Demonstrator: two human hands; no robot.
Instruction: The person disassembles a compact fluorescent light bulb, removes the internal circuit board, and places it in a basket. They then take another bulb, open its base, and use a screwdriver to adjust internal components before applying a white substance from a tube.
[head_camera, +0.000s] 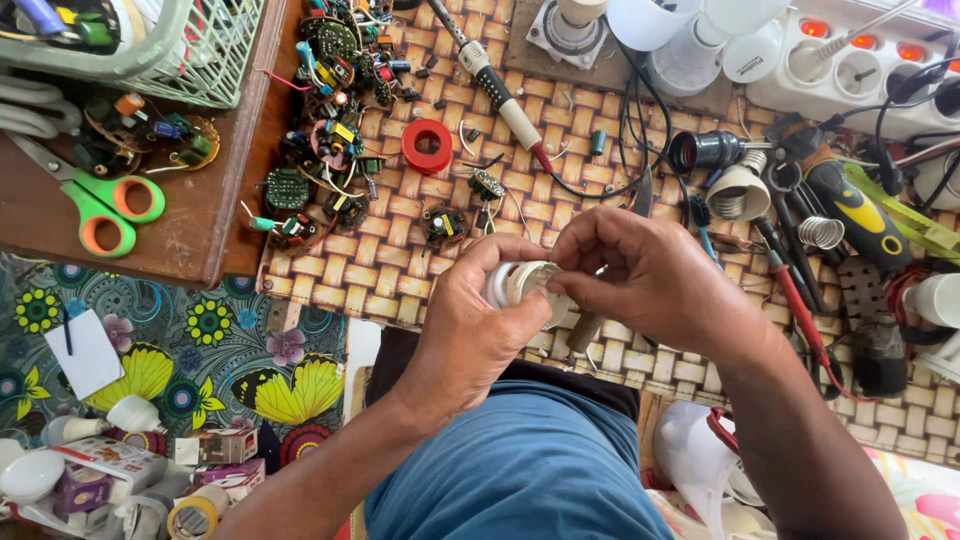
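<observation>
- The person sits over a woven mat (400, 270) strewn with parts, both hands drawn together just above their lap.
- The left hand (470, 330) is wrapped around a white lamp housing (520, 285), thumb along its side, holding it with the open end turned up toward the other hand.
- The right hand (640, 275) is curled over the top of the housing, its fingertips pinched together at the rim; what sits between them is too small to make out.
- This looks to me like the fitting stage: something is being seated or worked loose at the mouth of the housing.
- The next move probably calls for a steady left grip and fine fingertip work, as the rim leaves little room.
- Beyond the hands lie small round circuit boards (330, 130), a red tape roll (427, 146) and a soldering iron (495, 90).
- To the right are a black lamp socket (705, 150), a coiled spring (820, 233) and a white power strip (860, 70) with lit switches.
- Green and orange scissors (105, 205) rest on the wooden counter (190, 230) at the left.
</observation>
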